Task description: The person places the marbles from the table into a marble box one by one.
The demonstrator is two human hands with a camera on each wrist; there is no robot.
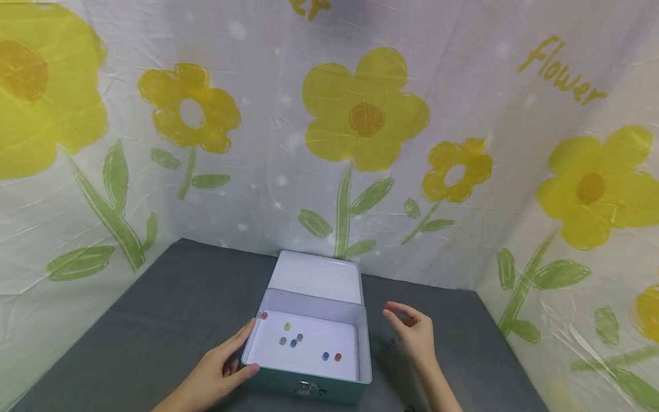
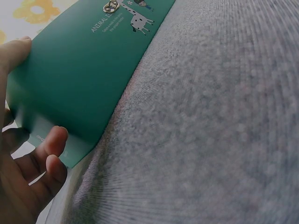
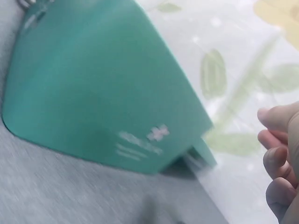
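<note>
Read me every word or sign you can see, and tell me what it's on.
"flower": on the patterned cloth, upper right.
"er": same cloth, top edge, the rest cut off.
"ANIMAL": front of the green box; what follows is unclear.
Too small or blurred to read: smaller lines under "ANIMAL" and lettering on the box's sides.

Can reach into box (image 1: 280, 380) from above; must clear walls all rd., plus lid (image 1: 316, 278) tipped back at rear. Blocked L side/front corner by L hand (image 1: 213, 369). Can pass betw. box's R wall and R hand (image 1: 414, 332), over beads (image 1: 392, 341) on table (image 1: 479, 355). Stopped at rear by curtain (image 1: 268, 143).
</note>
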